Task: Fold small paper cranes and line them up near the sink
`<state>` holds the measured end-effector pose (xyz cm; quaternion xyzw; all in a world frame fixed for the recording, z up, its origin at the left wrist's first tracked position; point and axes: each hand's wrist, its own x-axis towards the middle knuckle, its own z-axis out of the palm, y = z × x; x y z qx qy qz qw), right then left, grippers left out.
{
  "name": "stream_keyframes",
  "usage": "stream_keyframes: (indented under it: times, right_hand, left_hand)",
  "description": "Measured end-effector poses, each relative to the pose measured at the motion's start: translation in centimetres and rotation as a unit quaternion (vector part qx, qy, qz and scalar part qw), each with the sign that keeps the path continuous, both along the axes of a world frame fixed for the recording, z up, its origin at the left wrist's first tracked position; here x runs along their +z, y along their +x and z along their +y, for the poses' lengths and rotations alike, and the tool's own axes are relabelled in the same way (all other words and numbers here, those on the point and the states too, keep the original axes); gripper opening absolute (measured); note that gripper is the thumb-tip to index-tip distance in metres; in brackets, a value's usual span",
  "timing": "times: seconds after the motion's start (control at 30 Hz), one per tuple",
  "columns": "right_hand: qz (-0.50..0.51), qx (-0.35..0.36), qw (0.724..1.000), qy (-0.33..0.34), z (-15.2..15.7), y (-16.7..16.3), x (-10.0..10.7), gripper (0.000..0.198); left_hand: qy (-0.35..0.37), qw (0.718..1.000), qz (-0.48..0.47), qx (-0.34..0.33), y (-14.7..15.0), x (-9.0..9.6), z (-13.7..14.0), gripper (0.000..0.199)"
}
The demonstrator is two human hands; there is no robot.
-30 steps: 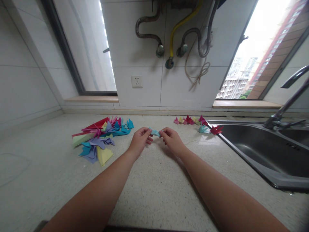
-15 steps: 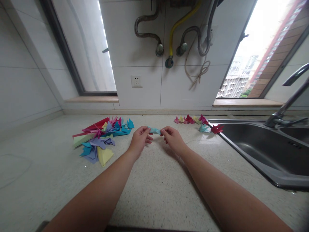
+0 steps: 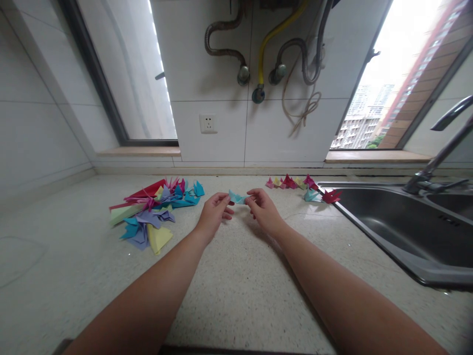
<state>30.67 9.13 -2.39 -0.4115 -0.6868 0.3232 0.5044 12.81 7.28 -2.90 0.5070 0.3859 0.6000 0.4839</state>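
Observation:
Between my two hands is a small light-blue folded paper piece [image 3: 237, 198], with a pointed tip standing up at its left side. My left hand [image 3: 216, 212] pinches its left end between thumb and fingertips. On the other end, my right hand [image 3: 264, 209] pinches with thumb and forefinger, the other fingers loosely curled. Both hands are just above the pale speckled counter [image 3: 236, 286]. To the left lies a heap of folded paper pieces [image 3: 151, 217] in red, pink, blue, purple and yellow.
Several small pink, red and yellow paper pieces [image 3: 289, 181] stand in a row near the wall. A light-blue piece [image 3: 312, 195] and a red one [image 3: 331, 196] sit by the steel sink [image 3: 373, 236]. A faucet [image 3: 424, 177] rises at the right.
The light-blue paper has turned in my fingers: it was flatter and stretched between them, and now a point rises at its left. My hands have barely moved.

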Motion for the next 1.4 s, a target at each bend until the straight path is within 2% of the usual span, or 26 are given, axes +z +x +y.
stream_keyframes:
  times: [0.1, 0.27, 0.47, 0.6, 0.73, 0.8, 0.87, 1.0, 1.07, 1.17, 1.4]
  right_hand:
    - [-0.031, -0.011, 0.999, 0.034, -0.1, 0.1, 0.1, 0.031]
    - [-0.057, -0.016, 0.997, 0.052, -0.4, 0.2, 0.4, 0.024]
    - [-0.078, -0.067, 0.992, 0.079, -0.7, 0.6, 1.4, 0.020]
    - [-0.087, -0.125, 0.982, 0.113, -0.4, 1.9, 3.3, 0.022]
    - [-0.095, -0.196, 0.969, 0.113, 1.1, 4.8, 6.7, 0.027]
    - [-0.128, -0.242, 0.956, 0.106, 2.2, 6.9, 8.6, 0.029]
    - [-0.182, -0.299, 0.930, 0.111, 3.6, 9.3, 10.2, 0.030]
    - [-0.290, -0.406, 0.858, 0.119, 6.5, 14.7, 11.8, 0.031]
    - [-0.332, -0.434, 0.832, 0.093, 7.9, 17.1, 11.7, 0.032]
    - [-0.383, -0.446, 0.808, 0.039, 9.7, 19.7, 10.9, 0.033]
    - [-0.436, -0.436, 0.786, -0.040, 13.0, 21.7, 8.2, 0.032]
  left_hand:
    - [-0.005, 1.000, 0.008, 0.008, 0.0, -0.1, 0.2, 0.041]
    - [-0.011, 1.000, 0.010, 0.013, -0.1, -0.3, 0.3, 0.041]
    - [-0.034, 0.999, 0.010, 0.024, 0.0, -0.5, 0.7, 0.040]
    - [-0.042, 0.999, 0.032, 0.012, 0.2, -0.7, 0.9, 0.040]
    - [-0.044, 0.997, 0.065, -0.009, 0.5, -0.5, 0.7, 0.036]
    - [-0.047, 0.996, 0.079, -0.015, 0.6, -0.4, 0.6, 0.032]
    - [-0.046, 0.995, 0.087, -0.023, 0.8, -0.4, 0.5, 0.029]
    - [-0.044, 0.994, 0.096, -0.037, 0.9, -0.5, 0.6, 0.028]
    - [-0.048, 0.993, 0.096, -0.040, 1.0, -0.6, 0.7, 0.028]
    - [-0.056, 0.993, 0.095, -0.043, 1.0, -0.6, 0.8, 0.026]
    - [-0.069, 0.991, 0.111, -0.044, 1.0, -0.7, 1.0, 0.023]
